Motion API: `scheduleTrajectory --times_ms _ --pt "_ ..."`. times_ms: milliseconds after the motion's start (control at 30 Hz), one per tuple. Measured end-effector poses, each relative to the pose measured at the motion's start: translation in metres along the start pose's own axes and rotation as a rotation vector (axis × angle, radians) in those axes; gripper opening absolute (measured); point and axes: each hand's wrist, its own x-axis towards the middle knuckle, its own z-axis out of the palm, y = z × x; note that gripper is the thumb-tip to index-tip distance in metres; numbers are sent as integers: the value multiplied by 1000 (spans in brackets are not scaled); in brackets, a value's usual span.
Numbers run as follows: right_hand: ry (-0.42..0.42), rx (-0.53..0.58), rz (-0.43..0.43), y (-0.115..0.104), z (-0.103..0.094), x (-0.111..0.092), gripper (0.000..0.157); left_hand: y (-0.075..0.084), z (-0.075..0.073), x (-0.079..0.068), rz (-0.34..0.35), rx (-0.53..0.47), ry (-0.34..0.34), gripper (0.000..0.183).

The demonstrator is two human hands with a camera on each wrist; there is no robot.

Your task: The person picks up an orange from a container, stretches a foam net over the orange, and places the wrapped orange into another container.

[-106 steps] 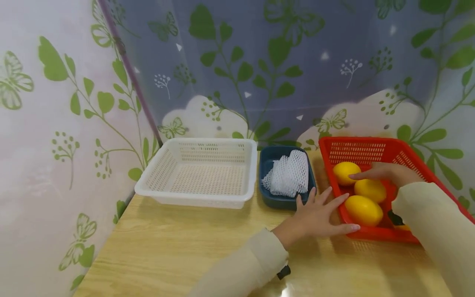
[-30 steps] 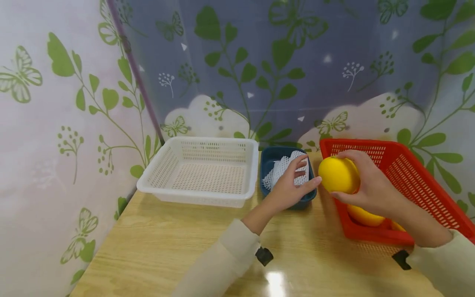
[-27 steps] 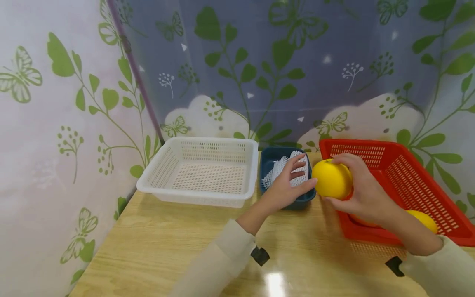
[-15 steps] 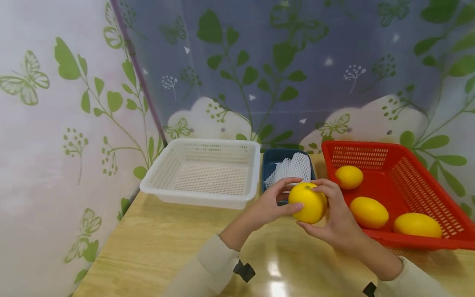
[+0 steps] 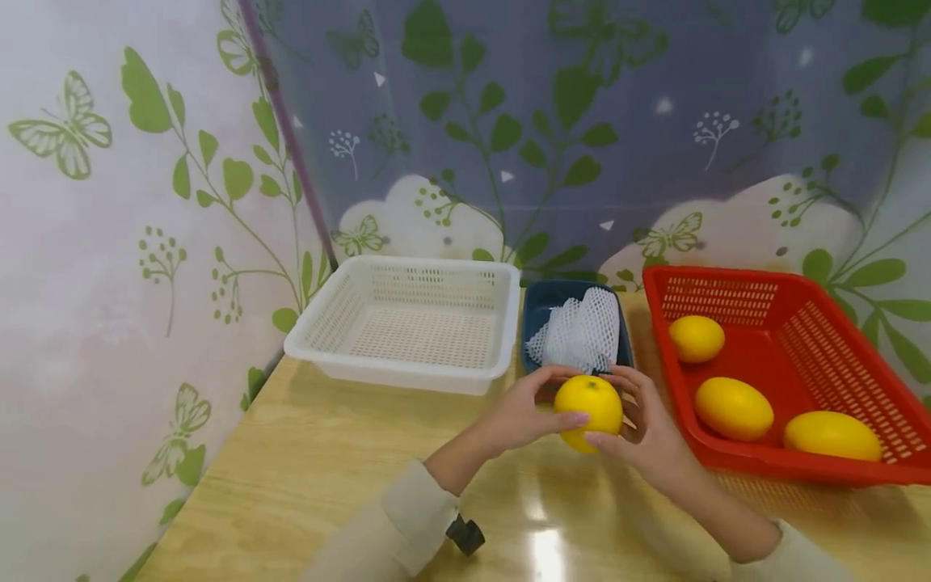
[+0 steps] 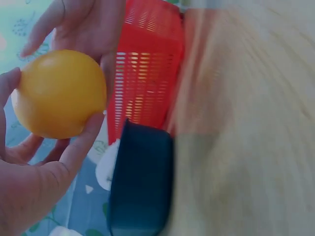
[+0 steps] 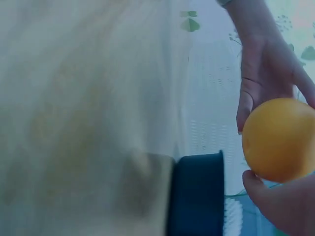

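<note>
In the head view, a smooth yellow oval fruit (image 5: 591,408) with a small green stem mark on top is held over the table between both hands, in front of the dark blue bin. My left hand (image 5: 520,414) grips its left side, thumb across the front and fingers behind. From the right, my right hand (image 5: 647,424) holds it, its thumb low at the front and its fingers curled around the far side. The left wrist view shows the fruit (image 6: 60,93) between the two hands. White foam net sleeves (image 5: 575,331) lie in the dark blue bin (image 5: 536,301).
To the right stands a red basket (image 5: 789,380) with more yellow fruits (image 5: 733,408) in it. A white perforated basket (image 5: 407,373) sits left of the blue bin. All stand on a wooden table (image 5: 305,477) before a patterned curtain (image 5: 465,105).
My right hand has lifted the fruit out of the red basket and brought it left and nearer. My left hand has left the basket rim and the bin and taken hold of the fruit too.
</note>
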Motion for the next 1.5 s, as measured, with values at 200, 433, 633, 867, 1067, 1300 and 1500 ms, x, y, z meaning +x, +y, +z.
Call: scheduleTrajectory --times_ms 200,433,633,867,1067,1300,1500 --pt "-75 120 127 12 -1 -2 71 -11 -3 -4 16 -29 -7 49" --pt "-77 107 156 22 -1 0 70 -15 -2 -3 -37 28 -34 54" --pt "-83 3 161 30 -4 6 71 -16 -2 2 -28 110 -57 55" --pt "-116 -19 155 39 -6 10 71 -20 -3 4 -65 135 -96 56" --pt "-131 -22 125 48 1 10 71 -26 -4 4 -94 141 -115 55" --pt "-128 -28 127 54 -1 13 71 -29 -5 8 -92 140 -125 54" --pt "-169 -15 110 58 0 14 71 -32 -5 8 -100 149 -136 54"
